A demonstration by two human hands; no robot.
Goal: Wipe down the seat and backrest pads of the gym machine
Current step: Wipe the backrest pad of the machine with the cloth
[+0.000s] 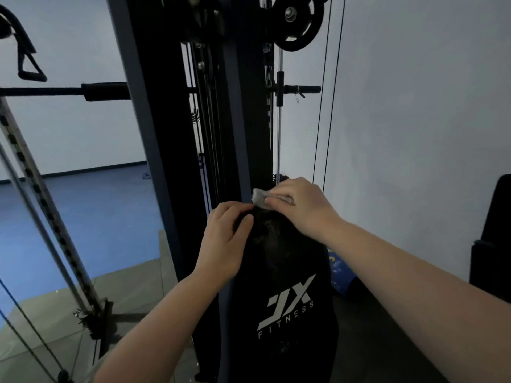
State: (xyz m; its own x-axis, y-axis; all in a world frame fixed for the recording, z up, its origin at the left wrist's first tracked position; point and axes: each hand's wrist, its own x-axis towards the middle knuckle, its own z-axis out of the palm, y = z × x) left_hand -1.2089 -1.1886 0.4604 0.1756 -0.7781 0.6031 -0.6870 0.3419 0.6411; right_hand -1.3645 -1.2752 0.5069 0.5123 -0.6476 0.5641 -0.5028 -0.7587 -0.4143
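Note:
The black backrest pad (287,272) of the gym machine stands upright in the lower middle, with a grey logo printed on it. My right hand (300,207) presses a small grey cloth (260,198) onto the pad's top edge, fingers closed over it. My left hand (225,241) grips the pad's upper left edge, thumb on the front face. The seat pad is out of view.
The machine's dark upright frame (146,134) rises behind the pad, with cables, a chrome guide rod (279,128) and a pulley wheel (298,20) above. A slanted perforated rail (41,200) and a handle strap stand left. White wall is at right; a dark object (495,244) sits far right.

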